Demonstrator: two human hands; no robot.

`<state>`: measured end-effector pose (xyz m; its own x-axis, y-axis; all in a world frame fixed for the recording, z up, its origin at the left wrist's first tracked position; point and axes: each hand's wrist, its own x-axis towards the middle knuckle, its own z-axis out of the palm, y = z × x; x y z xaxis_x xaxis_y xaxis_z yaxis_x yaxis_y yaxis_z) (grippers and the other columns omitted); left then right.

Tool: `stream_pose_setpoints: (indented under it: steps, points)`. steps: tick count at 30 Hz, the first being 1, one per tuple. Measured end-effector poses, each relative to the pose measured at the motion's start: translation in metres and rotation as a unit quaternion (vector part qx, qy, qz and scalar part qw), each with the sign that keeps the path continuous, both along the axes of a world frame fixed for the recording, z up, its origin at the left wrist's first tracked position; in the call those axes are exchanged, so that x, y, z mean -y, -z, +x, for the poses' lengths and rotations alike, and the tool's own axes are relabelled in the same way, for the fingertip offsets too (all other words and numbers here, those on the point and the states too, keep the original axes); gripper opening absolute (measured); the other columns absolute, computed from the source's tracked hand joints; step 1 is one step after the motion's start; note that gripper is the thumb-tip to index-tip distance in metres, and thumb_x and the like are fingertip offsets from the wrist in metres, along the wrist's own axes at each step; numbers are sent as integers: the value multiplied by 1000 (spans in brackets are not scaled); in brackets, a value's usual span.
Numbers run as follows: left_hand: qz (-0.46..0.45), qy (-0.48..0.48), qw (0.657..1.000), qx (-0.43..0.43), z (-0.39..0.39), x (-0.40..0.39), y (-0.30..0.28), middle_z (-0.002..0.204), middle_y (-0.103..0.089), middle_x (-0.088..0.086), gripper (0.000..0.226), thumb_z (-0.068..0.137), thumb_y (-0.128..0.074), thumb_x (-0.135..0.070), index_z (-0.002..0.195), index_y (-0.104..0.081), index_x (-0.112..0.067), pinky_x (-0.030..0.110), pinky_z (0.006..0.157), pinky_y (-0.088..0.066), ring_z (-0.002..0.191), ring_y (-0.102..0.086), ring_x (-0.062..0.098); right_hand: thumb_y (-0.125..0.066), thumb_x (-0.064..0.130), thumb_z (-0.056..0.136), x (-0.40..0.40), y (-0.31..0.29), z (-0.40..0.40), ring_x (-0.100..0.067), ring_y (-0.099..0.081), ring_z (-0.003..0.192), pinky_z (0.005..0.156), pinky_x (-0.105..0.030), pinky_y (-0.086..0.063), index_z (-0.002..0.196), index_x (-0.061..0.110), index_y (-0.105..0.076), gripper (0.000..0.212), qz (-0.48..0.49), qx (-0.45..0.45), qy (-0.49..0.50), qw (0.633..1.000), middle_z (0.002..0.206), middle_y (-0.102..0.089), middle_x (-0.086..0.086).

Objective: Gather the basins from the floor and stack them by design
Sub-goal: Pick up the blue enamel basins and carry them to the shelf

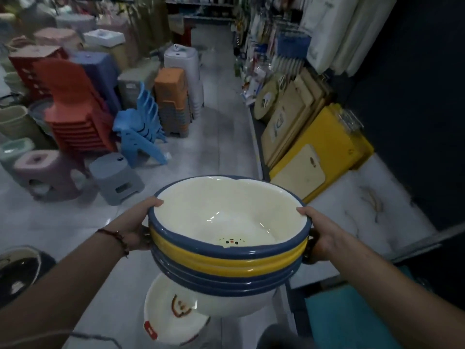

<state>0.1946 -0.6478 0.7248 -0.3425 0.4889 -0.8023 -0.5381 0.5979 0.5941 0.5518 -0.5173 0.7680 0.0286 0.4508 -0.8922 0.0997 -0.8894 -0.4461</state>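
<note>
Up in the air above the pale tiled floor (221,147), a nested stack of basins (226,250) is held: round, glossy, cream inside, with rolled blue and yellow rims. The left hand (137,227) and right hand (319,235) grip opposite rims, thumbs hooked over the top edge. Below sits a white basin (171,313) with red trim. Stacked plastic stools (173,102) stand beyond.

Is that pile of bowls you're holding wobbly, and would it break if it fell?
Probably steady: the stack of basins is nested rim on rim, with the left hand and right hand gripping opposite sides. They look like rigid, glossy plastic, so likely light, perhaps slippery.
</note>
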Motion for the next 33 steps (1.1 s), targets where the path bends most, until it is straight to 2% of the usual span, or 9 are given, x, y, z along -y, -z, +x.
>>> stream_pose_setpoints:
  steps: [2, 6, 11, 16, 19, 23, 28, 31, 33]
  points:
    - [-4, 7, 1000, -3, -10, -58, -7, 127, -54, 21, 70, 68, -80, -36, 129, -54, -15, 50, 92, -50, 114, -55, 38, -75, 46, 69, -47, -1, -3, -37, -55, 92, 73, -48, -44, 119, 9, -57, 65, 1, -2, 17, 1000, 109, -59, -15]
    - [-16, 25, 1000, 1, -20, -177, -3, 126, -55, 17, 77, 61, -83, -39, 128, -56, -11, 44, 81, -55, 106, -58, 34, -74, 45, 70, -154, 6, -14, -36, -52, 89, 88, -48, -40, 114, 10, -57, 59, -4, -3, 37, 999, 104, -58, -14]
    - [-30, 3, 1000, -2, -34, -319, 6, 122, -59, 15, 75, 59, -83, -39, 125, -59, -11, 40, 74, -55, 99, -60, 33, -75, 45, 72, -301, 16, -32, -35, -56, 91, 78, -46, -46, 120, 9, -54, 63, -9, -20, 27, 999, 107, -60, -14]
    - [-36, -43, 998, 15, -69, -414, 0, 129, -59, 15, 101, 34, -91, -37, 127, -59, -11, 46, 93, -50, 114, -60, 33, -78, 48, 63, -430, -6, -71, -38, -55, 99, 98, -49, -42, 121, 10, -55, 72, 11, -7, -7, 1000, 111, -60, -14]
    - [-13, -58, 998, 27, -103, -448, -3, 129, -60, 16, 103, 35, -94, -37, 127, -60, -10, 50, 96, -48, 116, -59, 37, -82, 47, 60, -492, -21, -108, -40, -53, 102, 100, -51, -41, 122, 8, -54, 78, 31, -12, -51, 998, 114, -59, -15]
    - [13, -69, 996, 48, -163, -508, 0, 129, -62, 18, 97, 40, -93, -36, 127, -62, -6, 53, 97, -48, 117, -60, 38, -88, 44, 46, -580, -20, -176, -40, -59, 102, 96, -52, -46, 117, 8, -64, 83, 28, -11, -90, 995, 111, -65, -15]
    - [36, -95, 992, 76, -249, -601, 18, 124, -66, 17, 91, 41, -94, -35, 123, -66, -7, 54, 101, -46, 118, -60, 38, -78, 30, 77, -683, -23, -280, -39, -58, 92, 66, -46, -50, 110, 2, -61, 46, 80, -44, -101, 991, 106, -61, -19]
    - [35, -115, 990, 73, -304, -662, 22, 123, -66, 19, 91, 41, -94, -35, 123, -66, -8, 57, 98, -48, 115, -61, 40, -70, 25, 86, -744, -26, -340, -36, -54, 79, 61, -44, -44, 91, 0, -61, 27, 79, -67, -110, 989, 90, -60, -17]
    - [48, -102, 991, 65, -336, -710, 13, 119, -67, 22, 77, 52, -90, -35, 119, -67, -6, 55, 98, -48, 111, -62, 40, -68, 24, 87, -786, -26, -378, -35, -53, 77, 61, -43, -45, 86, 0, -61, 26, 76, -83, -98, 989, 86, -60, -15]
